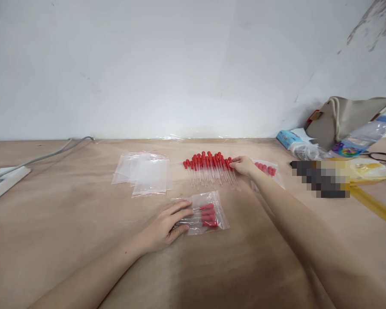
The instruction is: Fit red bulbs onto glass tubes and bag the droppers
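My left hand (pixel 167 225) lies on the open end of a clear zip bag (pixel 207 214) that holds a few red-capped droppers; thumb and fingers pinch the bag's left edge. My right hand (pixel 242 165) reaches forward to the right end of a row of several loose red-capped glass droppers (pixel 209 167) and pinches one at its red bulb. Just right of that hand lies another clear bag with red-capped droppers (pixel 266 170) inside.
A stack of empty clear zip bags (pixel 146 174) lies at the left of the droppers. A white power strip (pixel 4 180) with a grey cable sits at the far left. A beige cloth bag (pixel 344 118), packets and a yellow strip (pixel 375 206) crowd the right side by the wall.
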### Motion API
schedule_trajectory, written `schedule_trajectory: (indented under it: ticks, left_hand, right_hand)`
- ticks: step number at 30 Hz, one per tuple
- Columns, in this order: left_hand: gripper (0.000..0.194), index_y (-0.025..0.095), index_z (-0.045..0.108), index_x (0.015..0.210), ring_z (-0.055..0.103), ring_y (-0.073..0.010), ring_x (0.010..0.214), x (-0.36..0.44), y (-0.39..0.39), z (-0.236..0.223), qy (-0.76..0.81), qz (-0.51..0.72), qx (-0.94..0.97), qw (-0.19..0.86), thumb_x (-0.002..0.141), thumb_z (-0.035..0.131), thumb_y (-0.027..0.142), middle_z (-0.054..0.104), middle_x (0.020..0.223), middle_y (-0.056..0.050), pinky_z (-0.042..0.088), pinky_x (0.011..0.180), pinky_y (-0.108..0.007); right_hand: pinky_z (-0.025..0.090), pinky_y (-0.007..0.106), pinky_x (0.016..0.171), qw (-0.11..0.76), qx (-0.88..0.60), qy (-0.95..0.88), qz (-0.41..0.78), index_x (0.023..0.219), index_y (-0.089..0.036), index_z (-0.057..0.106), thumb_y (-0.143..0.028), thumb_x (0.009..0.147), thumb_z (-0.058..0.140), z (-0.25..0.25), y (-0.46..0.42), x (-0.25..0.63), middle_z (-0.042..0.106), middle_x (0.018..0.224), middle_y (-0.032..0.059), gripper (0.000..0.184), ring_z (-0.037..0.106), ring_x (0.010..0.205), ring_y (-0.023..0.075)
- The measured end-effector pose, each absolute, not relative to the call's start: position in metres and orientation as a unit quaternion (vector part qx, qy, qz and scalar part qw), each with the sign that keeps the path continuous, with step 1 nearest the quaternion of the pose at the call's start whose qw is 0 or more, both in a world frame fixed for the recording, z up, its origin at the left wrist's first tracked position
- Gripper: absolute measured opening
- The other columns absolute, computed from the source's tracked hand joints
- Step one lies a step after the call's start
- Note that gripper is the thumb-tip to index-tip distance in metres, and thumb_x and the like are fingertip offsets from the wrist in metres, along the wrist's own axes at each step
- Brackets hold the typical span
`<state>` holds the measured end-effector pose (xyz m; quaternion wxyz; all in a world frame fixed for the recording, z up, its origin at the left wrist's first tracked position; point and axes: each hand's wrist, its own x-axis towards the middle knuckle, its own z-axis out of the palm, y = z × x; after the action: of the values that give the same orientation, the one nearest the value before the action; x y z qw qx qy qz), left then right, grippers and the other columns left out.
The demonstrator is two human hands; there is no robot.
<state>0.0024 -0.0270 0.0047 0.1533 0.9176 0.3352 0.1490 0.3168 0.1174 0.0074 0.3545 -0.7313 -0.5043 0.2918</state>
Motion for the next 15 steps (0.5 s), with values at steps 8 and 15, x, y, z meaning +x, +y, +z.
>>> schedule_trajectory:
  ticks: [8,15]
  left_hand:
    - [0.041,0.027,0.039,0.129,0.035,-0.0215,0.125,0.002,-0.028,0.003,0.332,0.147,0.923,0.128,0.088,0.041,0.027,0.038,0.136,-0.005,0.036,0.100,-0.041]
    - [0.043,0.025,0.036,0.131,0.034,-0.0209,0.126,0.002,-0.028,0.004,0.343,0.142,0.915,0.156,0.088,0.040,0.028,0.035,0.138,-0.006,0.035,0.101,-0.040]
  right_hand:
    - [0.038,0.022,0.049,0.460,-0.626,-0.493,0.391,0.075,-0.016,0.057,-0.029,0.071,0.056,0.025,0.081,0.308,0.044,0.053,-0.0036,0.013,0.042,0.047,0.0079]
    - [0.037,0.023,0.048,0.548,-0.445,-0.438,0.557,0.075,-0.020,0.054,-0.033,0.064,0.061,0.008,0.025,0.297,0.049,0.063,-0.0032,0.018,0.043,0.049,0.0075]
